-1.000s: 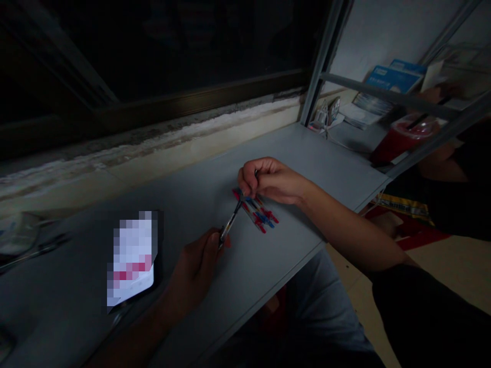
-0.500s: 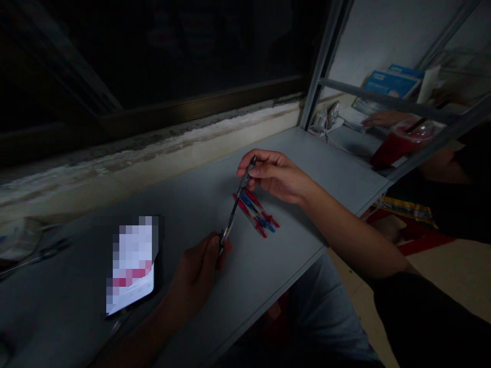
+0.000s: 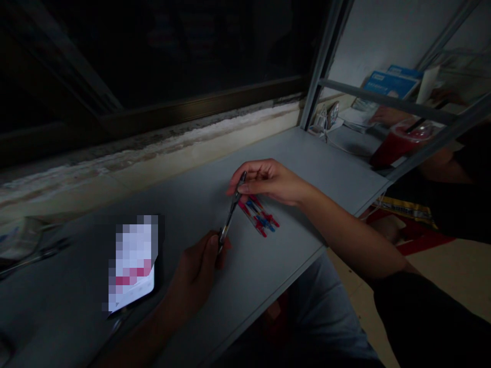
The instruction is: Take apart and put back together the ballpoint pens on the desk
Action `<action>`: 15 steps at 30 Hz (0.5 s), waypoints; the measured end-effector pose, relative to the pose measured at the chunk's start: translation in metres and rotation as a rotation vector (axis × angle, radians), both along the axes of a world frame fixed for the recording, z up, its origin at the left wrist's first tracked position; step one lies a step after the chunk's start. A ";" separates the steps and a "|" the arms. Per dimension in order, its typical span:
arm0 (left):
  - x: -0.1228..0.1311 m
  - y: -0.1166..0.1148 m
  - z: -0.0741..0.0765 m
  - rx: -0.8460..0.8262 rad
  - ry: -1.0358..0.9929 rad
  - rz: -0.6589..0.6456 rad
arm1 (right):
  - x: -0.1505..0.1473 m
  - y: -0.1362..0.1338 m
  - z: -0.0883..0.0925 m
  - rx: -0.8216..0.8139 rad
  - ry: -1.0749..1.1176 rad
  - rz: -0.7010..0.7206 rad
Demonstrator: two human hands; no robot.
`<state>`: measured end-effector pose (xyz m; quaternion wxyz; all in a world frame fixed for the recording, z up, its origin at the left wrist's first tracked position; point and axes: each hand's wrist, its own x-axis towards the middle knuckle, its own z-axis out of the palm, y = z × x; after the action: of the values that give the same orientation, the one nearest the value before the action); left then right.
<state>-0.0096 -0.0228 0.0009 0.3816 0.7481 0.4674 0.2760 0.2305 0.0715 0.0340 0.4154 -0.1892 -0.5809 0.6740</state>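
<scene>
A black pen with a clear barrel (image 3: 227, 222) is held at a slant between my two hands above the desk. My left hand (image 3: 201, 268) is closed round its lower, clip end. The upper, dark grip part (image 3: 235, 200) is pinched between the thumb and fingers of my right hand (image 3: 268, 179). Whether the two parts fully meet I cannot tell. Just below my right hand, several red and blue pens (image 3: 259, 217) lie side by side on the desk, their far ends partly hidden by the fingers.
A lit phone (image 3: 134, 266) lies on the grey desk (image 3: 276, 271) left of my left hand. Scissors (image 3: 42, 253) lie at the far left. Past a metal frame (image 3: 387, 99), another person's hand (image 3: 383, 116) rests near papers and a cup of red drink (image 3: 402, 140).
My right hand has moved down and left toward my left hand, bringing the dark grip part along. The visible length of pen between the hands is shorter. My left hand has barely moved.
</scene>
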 end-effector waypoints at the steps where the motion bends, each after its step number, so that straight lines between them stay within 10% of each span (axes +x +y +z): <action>1: 0.000 0.000 0.000 0.003 0.002 0.012 | -0.002 -0.001 -0.001 0.013 -0.037 0.027; 15: 0.003 0.001 0.003 -0.006 0.064 0.103 | -0.002 -0.006 -0.001 0.203 -0.340 -0.043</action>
<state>-0.0070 -0.0214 0.0043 0.3541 0.7302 0.5183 0.2698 0.2286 0.0652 0.0335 0.3424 -0.2697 -0.7036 0.5612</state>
